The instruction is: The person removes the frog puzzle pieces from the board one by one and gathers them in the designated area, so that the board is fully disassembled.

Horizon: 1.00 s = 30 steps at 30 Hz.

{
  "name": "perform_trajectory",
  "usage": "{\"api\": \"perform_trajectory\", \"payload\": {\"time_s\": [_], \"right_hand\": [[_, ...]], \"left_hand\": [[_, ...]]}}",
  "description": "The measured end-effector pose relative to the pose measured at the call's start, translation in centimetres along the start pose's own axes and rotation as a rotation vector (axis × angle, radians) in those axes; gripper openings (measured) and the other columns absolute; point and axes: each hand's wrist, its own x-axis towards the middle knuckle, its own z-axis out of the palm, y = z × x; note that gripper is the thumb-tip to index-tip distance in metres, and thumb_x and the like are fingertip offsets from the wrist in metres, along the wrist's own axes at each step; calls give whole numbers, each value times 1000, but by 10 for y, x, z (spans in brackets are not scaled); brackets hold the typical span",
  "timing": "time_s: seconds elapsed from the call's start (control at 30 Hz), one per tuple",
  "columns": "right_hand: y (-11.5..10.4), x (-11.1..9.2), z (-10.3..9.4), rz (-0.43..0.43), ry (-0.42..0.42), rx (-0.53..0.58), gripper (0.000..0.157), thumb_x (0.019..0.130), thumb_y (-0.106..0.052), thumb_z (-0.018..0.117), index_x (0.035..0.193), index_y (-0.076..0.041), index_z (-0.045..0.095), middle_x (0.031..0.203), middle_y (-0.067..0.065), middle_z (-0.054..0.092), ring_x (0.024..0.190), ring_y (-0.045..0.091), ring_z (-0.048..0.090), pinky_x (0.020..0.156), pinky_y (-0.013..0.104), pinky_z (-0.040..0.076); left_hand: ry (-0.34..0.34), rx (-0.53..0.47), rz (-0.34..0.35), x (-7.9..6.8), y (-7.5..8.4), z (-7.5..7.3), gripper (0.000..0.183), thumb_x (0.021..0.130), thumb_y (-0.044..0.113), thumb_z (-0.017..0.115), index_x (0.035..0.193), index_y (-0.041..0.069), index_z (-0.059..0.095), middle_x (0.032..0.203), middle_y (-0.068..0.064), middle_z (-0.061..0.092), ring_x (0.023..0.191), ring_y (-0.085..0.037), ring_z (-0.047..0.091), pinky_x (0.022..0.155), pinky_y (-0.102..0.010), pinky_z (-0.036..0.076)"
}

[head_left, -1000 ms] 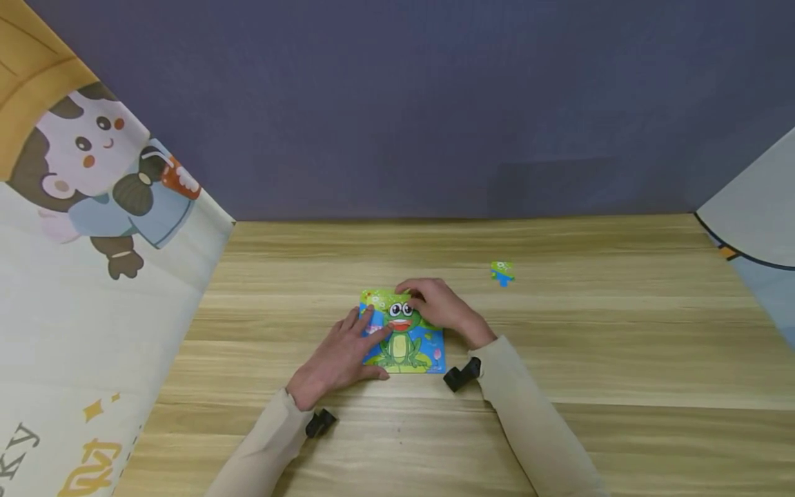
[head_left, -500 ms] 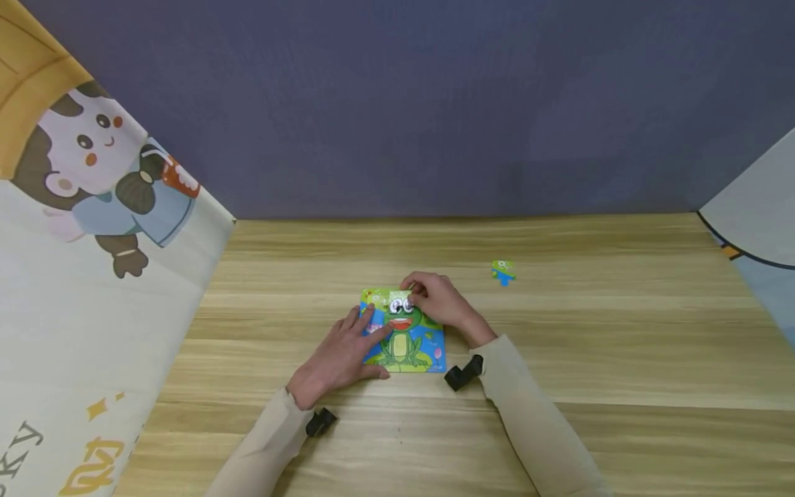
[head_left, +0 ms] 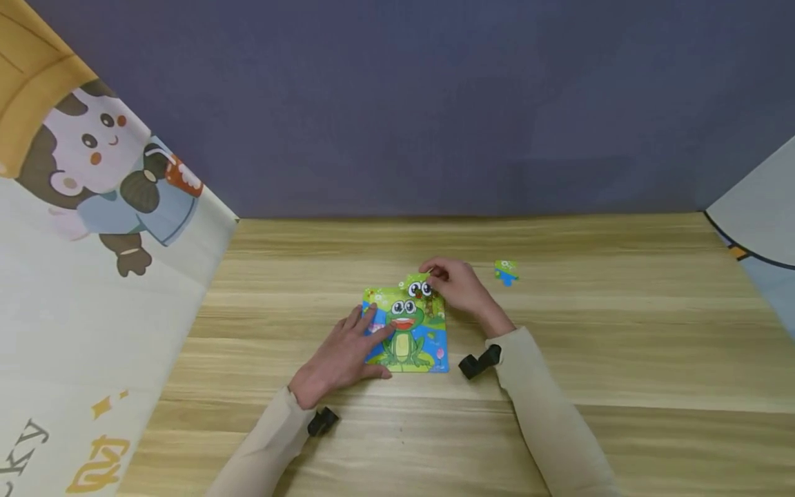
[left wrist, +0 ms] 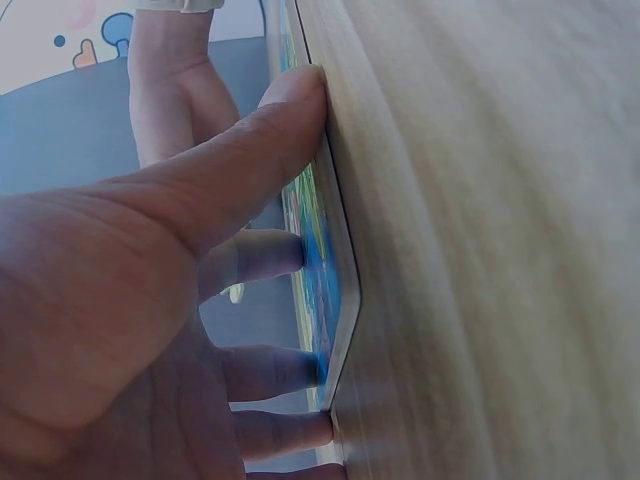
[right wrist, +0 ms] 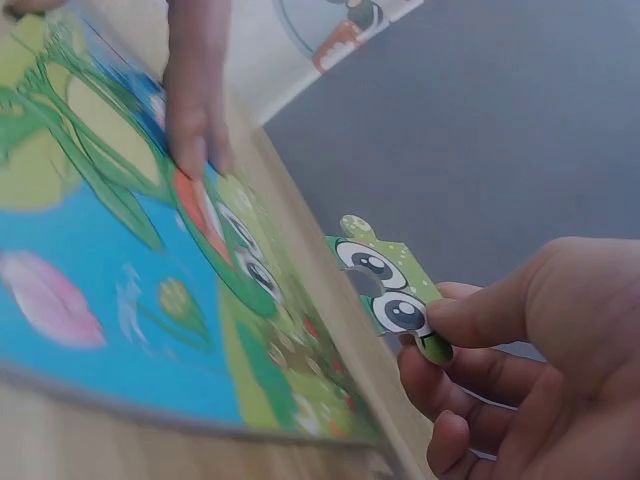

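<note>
A square frog jigsaw puzzle (head_left: pixel 435 342) lies flat on the wooden table in the head view. My left hand (head_left: pixel 338 353) rests on its left side, fingers spread, with the thumb along the near edge. Above the puzzle's upper right, my right hand (head_left: pixel 461 286) pinches a puzzle piece (right wrist: pixel 375 265) between thumb and fingers. That piece shows two big frog eyes on green and is tilted, raised off the board. Another pair of eyes is printed on the board beneath, seen in the right wrist view. The left palm hides part of the board's left side.
A second puzzle piece (head_left: pixel 506 272), green and blue, lies on the table (head_left: pixel 609 310) right of and beyond the puzzle. A dark wall (head_left: pixel 435 110) rises at the table's back edge. A white panel with cartoon prints (head_left: pixel 68 297) stands on the left.
My right hand has lifted the eye piece out of the puzzle and moved it up and to the right. My left hand stays on the board.
</note>
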Motion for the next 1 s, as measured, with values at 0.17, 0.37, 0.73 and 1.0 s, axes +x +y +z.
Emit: {"api": "perform_trajectory", "payload": {"time_s": [0.17,0.37,0.73,1.0], "right_hand": [[8,5,-21,24,9,-2,25,101,-7,56,123,-3,67,109,17,70,98,28,65,87,41,53],[22,11,-39,33,10,-21,26,101,-7,56,124,-2,67,109,18,69,98,28,64,86,39,52],[39,16,-65,60,25,-35,28,101,-6,54,125,-2,67,111,19,69,97,28,63,85,37,49],[46,8,-75,108,49,-42,29,103,-8,52,127,-3,66,112,18,68,97,26,59,84,35,47]], "left_hand": [[7,-3,-11,6,3,-4,78,84,49,75,152,25,44,160,-33,27,146,-56,30,111,-66,38],[2,-21,-37,13,6,-5,77,84,48,75,152,26,45,161,-32,27,147,-56,28,112,-67,36],[-1,-24,-72,21,9,-5,77,84,48,76,150,21,47,162,-30,27,148,-55,25,113,-67,36],[6,-41,-74,16,7,-4,80,82,49,77,151,22,46,161,-29,27,149,-55,23,115,-67,33]]}}
